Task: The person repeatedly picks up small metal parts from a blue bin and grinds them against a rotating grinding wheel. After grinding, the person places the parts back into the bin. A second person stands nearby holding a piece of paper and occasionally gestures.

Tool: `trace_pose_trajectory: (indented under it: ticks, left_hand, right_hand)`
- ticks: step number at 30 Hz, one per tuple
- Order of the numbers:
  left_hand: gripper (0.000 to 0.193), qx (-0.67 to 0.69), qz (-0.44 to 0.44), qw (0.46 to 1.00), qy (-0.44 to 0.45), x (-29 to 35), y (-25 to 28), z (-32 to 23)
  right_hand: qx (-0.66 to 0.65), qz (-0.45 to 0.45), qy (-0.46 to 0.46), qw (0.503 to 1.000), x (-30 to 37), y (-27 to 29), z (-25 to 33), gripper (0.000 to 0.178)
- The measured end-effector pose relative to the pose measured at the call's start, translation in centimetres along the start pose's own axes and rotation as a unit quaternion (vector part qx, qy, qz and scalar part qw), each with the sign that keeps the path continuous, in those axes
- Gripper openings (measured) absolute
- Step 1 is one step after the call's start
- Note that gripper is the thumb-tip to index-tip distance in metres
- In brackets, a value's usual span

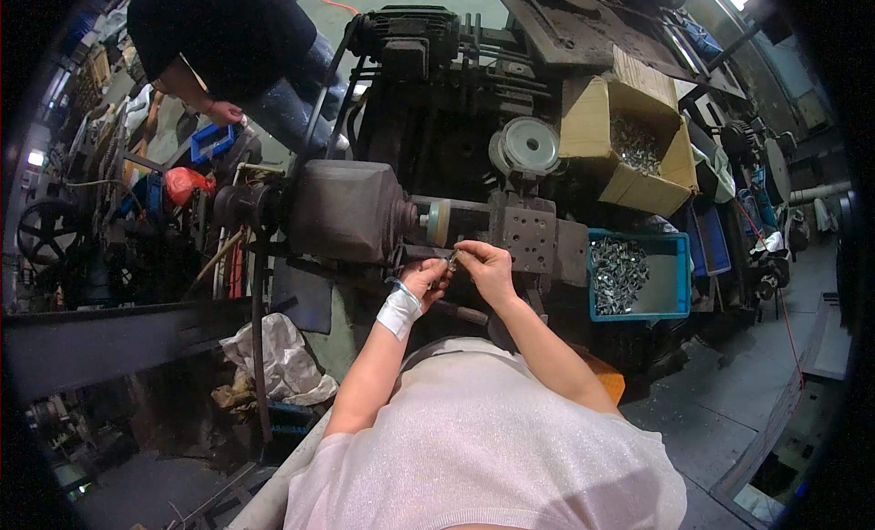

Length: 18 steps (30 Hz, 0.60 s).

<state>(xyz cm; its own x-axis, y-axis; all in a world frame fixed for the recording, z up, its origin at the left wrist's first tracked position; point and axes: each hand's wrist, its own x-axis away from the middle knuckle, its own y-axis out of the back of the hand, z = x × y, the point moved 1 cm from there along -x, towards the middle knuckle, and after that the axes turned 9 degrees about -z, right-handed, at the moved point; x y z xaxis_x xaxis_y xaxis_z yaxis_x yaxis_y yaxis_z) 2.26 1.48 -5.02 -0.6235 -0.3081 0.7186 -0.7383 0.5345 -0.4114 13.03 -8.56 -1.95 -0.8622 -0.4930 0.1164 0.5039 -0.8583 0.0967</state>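
Both of my hands meet in front of a dark lathe-like machine [351,211], just below its spindle. A small shiny metal part [452,260] sits between their fingertips; its exact shape is too small to make out. My left hand [425,280], with a white wrap round the wrist, is closed on the part from the left. From the right, the pinched fingers of my right hand [488,267] touch the same part. Just above the hands is a pale round wheel [438,222] on the spindle. A block with several holes [529,241] stands to the right.
A blue bin [685,277] with many small metal pieces stands right of the machine. Behind it, an open cardboard box [585,120] holds more pieces. A motor [406,40] is at the back. Another person [223,38] stands at the upper left. A crumpled white bag [278,352] lies lower left.
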Motion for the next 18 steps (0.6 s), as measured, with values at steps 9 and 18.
trace_pose_trajectory:
  ticks: [9, 18]
  left_hand:
    - [0.009, -0.045, -0.055, 0.989, -0.127, -0.8, -0.6, 0.1]
    - [0.009, -0.106, -0.105, 0.978, -0.149, -2.7, -0.2, 0.7]
  right_hand:
    - [0.020, -0.048, -0.135, 0.989, -0.9, -0.8, -0.9, 0.017]
    - [0.118, -0.083, -0.052, 0.988, -1.8, -2.3, -1.4, 0.015]
